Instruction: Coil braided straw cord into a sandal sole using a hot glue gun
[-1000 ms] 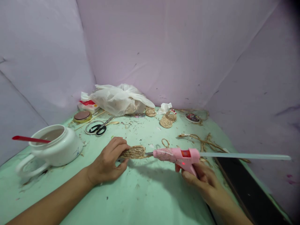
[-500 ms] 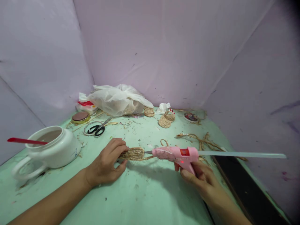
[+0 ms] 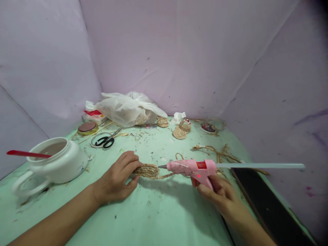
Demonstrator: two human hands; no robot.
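Between the fingers and thumb of my left hand (image 3: 119, 177) is a flat oval coil of braided straw rope (image 3: 148, 171). Its left end is hidden by the fingers, and a loose tail of the rope runs right, passing behind the glue gun. My right hand (image 3: 217, 189) grips a pink hot glue gun (image 3: 188, 167) by its handle. A small red light glows on its body, and a long clear glue stick (image 3: 261, 166) sticks out of the back. The metal nozzle points left, right at the coil's right end; whether it touches, I cannot tell.
On the left stands a white mug (image 3: 61, 164) with a red stick (image 3: 28, 154). Behind lie black-handled scissors (image 3: 105, 140), a round tin (image 3: 87, 128), a white plastic bag (image 3: 128, 109) and a small woven slipper (image 3: 180, 131). Rope pieces (image 3: 220, 153) and a black slab (image 3: 266, 205) lie right.
The coil has shifted very slightly right and tilted a little in my left hand. The glue stick's far end sits slightly further left and higher. Both grips stay the same.
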